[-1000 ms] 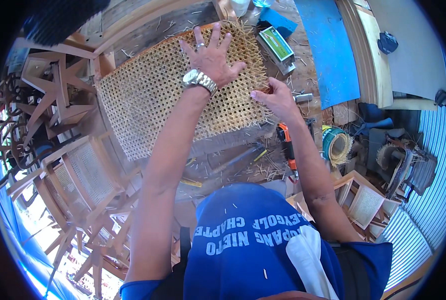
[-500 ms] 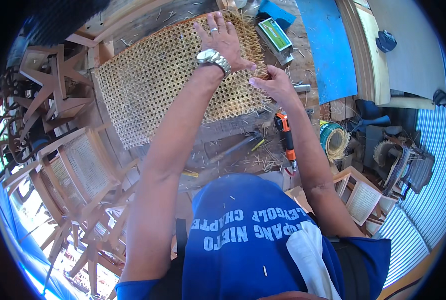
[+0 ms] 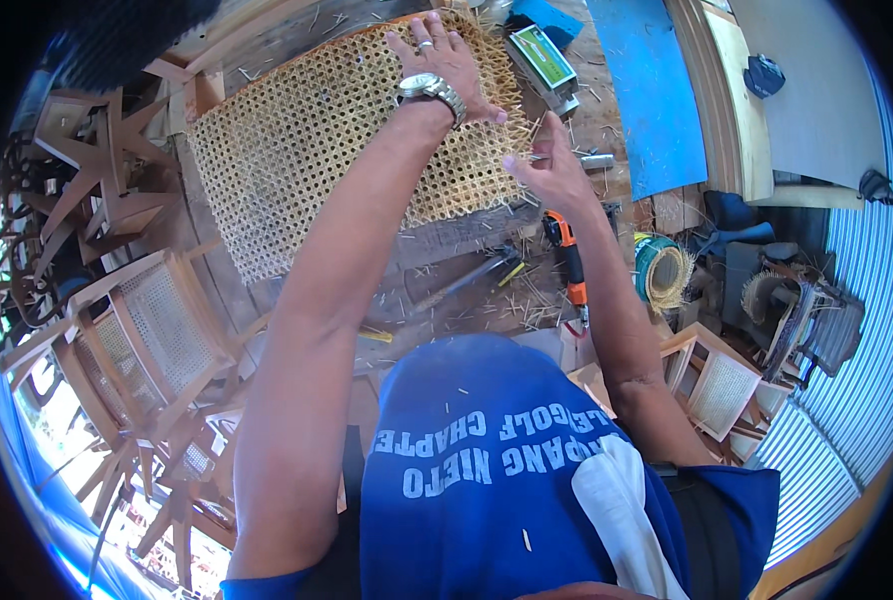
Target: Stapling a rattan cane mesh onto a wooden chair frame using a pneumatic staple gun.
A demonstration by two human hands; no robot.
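Note:
A sheet of woven cane webbing [image 3: 297, 150] lies across the wooden bench, frayed along its right edge with loose strand ends. My left hand [image 3: 449, 78] presses flat on its upper right part, fingers spread, a ring and a metal watch on that arm. Just off the frayed edge is my right hand [image 3: 559, 180], thumb and fingers apart. A thin pale strand shows close to its fingers; whether it touches them I cannot tell. Below that hand lies an orange and black power tool [image 3: 567, 255], partly beside my forearm.
A green and white box [image 3: 544, 58] and a blue board [image 3: 652, 100] lie to the right. Loose cane bits surround a hammer-like tool [image 3: 467, 280]. A coil of cane strands [image 3: 664, 274] stands beyond my right forearm. Wooden chair frames [image 3: 157, 320] crowd the left.
My right thumb and fingers have parted from their pinch at the webbing's frayed edge, and the hand has drawn slightly away. My left hand stays flat on the webbing.

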